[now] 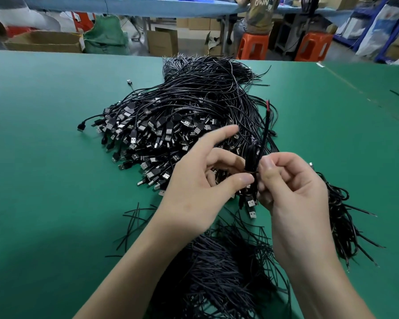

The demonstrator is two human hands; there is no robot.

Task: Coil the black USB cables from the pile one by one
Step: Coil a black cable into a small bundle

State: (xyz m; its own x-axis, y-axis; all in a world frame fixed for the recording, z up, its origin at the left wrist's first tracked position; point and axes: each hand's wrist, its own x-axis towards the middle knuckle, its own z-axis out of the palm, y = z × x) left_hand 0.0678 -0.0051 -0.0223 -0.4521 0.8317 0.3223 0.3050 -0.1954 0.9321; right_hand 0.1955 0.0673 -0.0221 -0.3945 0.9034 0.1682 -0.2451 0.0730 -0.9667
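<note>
On the head camera, your green table (44, 157) stretches wide to your left, up to its far edge. The pile of black USB cables (171, 116) fills the middle ahead. A heap of short black strands (217, 268) lies under your forearms, and a bunch of cables (341, 215) sits just beside your right wrist. Your left hand (194, 192) and right hand (293, 192) meet over the pile's near edge. Each pinches the coiled cable (253, 155) between thumb and fingers. Its plug (252, 202) hangs below them, and its loose end rises above.
</note>
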